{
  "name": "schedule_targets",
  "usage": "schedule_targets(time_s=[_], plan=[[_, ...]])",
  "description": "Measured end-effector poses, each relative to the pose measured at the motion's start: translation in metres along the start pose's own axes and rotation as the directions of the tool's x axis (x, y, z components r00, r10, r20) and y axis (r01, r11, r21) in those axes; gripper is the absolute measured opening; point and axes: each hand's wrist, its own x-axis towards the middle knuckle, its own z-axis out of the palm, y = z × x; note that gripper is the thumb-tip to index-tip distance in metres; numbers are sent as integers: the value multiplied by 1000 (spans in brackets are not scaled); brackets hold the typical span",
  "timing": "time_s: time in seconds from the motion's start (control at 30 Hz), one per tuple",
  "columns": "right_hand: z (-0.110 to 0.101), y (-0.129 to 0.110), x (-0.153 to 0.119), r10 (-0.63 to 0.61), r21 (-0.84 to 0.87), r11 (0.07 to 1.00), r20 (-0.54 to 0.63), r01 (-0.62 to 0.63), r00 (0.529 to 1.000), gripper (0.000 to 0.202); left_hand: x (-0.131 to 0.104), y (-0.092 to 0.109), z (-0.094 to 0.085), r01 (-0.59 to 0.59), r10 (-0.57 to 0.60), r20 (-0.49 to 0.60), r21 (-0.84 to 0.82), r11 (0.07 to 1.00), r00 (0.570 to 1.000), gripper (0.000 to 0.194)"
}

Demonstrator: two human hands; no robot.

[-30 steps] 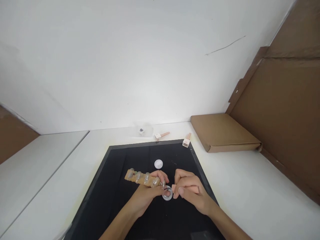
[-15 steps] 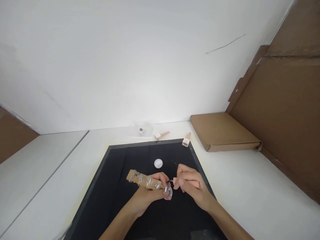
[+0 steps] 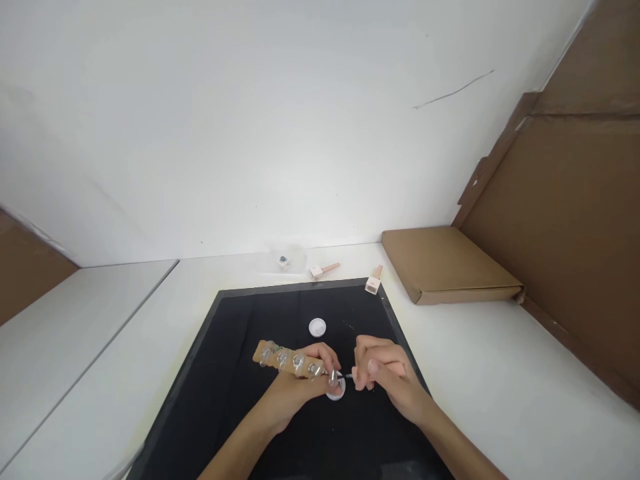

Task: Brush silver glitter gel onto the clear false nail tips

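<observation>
My left hand [image 3: 300, 390] is closed around a tan strip [image 3: 287, 361] carrying several clear false nail tips. The strip slants up to the left. At the same fingers is a small round white pot [image 3: 335, 390], partly covered by them and by the clear nail tip [image 3: 333, 378] at the strip's right end. My right hand [image 3: 387, 370] pinches the peach handle of a nail polish brush [image 3: 349, 376]. Its thin dark tip points left and lies right beside that end nail tip; whether they touch I cannot tell.
A round white lid [image 3: 317, 327] lies on the black mat [image 3: 250, 313]. Behind the mat are two nail polish bottles [image 3: 317, 272] [image 3: 373, 285] with peach caps and a clear tray [image 3: 295, 261] holding a small item. A flat cardboard box [image 3: 450, 263] sits at the back right.
My right hand and the brush have shifted slightly toward me and to the right, bringing the tip lower beside the end nail tip. My left hand has stayed nearly still.
</observation>
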Motion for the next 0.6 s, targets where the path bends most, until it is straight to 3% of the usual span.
schedule_targets(time_s=[0.23, 0.6], plan=[[0, -3, 2, 9, -72, 997, 86, -2, 996, 43, 0, 3, 6, -39, 39, 59, -4, 999, 998, 20], [-1, -4, 3, 37, -184, 982, -32, -42, 999, 48, -1, -1, 7, -28, 31, 91, -28, 999, 995, 22]])
